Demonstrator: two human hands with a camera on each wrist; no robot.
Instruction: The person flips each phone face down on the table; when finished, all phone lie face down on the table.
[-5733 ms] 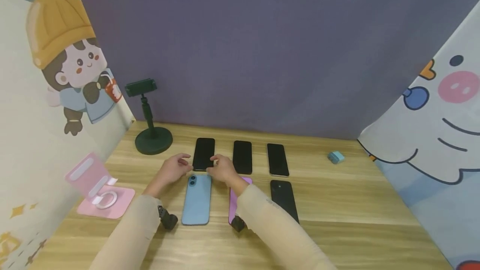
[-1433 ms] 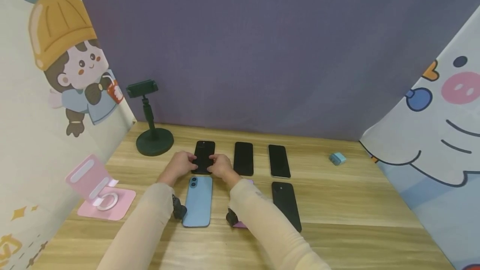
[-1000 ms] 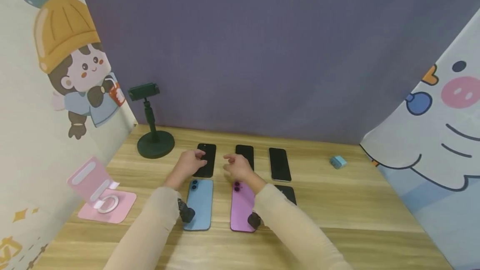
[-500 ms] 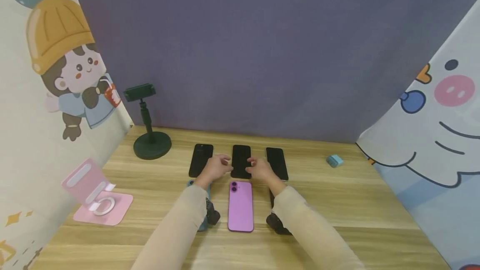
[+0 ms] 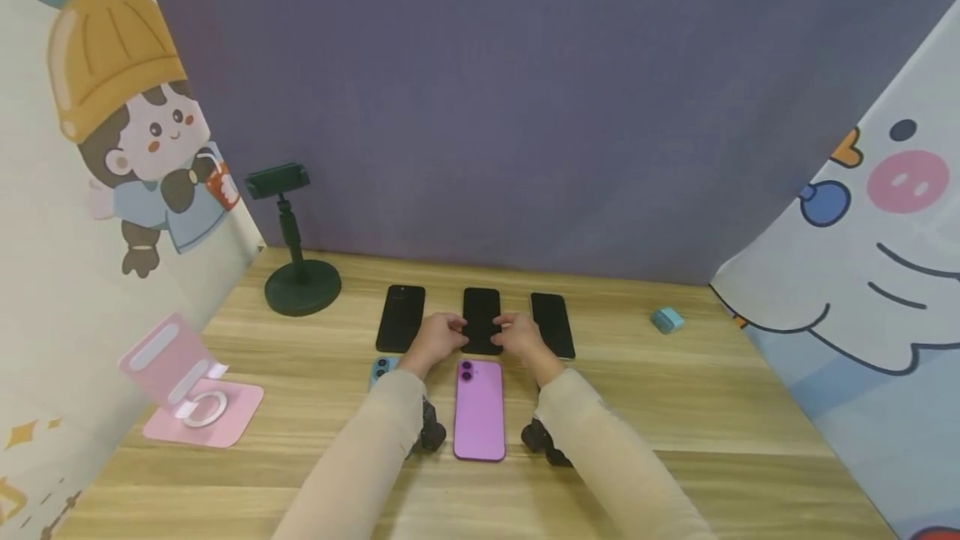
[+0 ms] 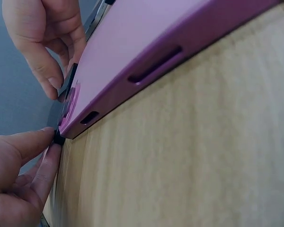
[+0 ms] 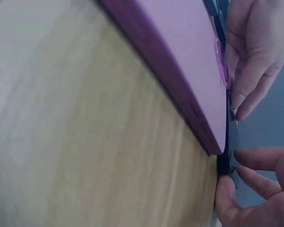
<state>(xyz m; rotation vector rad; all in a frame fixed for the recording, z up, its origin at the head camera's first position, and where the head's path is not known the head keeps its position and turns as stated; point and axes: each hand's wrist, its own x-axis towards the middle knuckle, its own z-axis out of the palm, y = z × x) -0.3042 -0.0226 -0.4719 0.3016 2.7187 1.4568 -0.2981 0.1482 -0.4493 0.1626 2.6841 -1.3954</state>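
Observation:
A black smartphone (image 5: 482,321) lies screen up in the middle of the back row. My left hand (image 5: 437,338) pinches its left edge, and my right hand (image 5: 521,337) pinches its right edge. In the left wrist view the thumb and a finger of my left hand (image 6: 26,165) meet at the phone's dark edge. The right wrist view shows my right hand (image 7: 260,189) gripping the other edge. Directly in front lies a purple phone (image 5: 480,411), back up. A blue phone (image 5: 382,369) is mostly hidden under my left arm; the black front-row phone lies hidden beneath my right arm.
Black phones lie on either side in the back row, one left (image 5: 401,319) and one right (image 5: 552,325). A dark green stand (image 5: 302,286) stands back left, a pink folding stand (image 5: 202,411) at left. A small light-blue block (image 5: 667,320) sits at right on the wooden table (image 5: 712,415).
Both hands have left the left back-row phone and moved right to the middle one, closing on its edges. The left phone now shows faint marks near its top.

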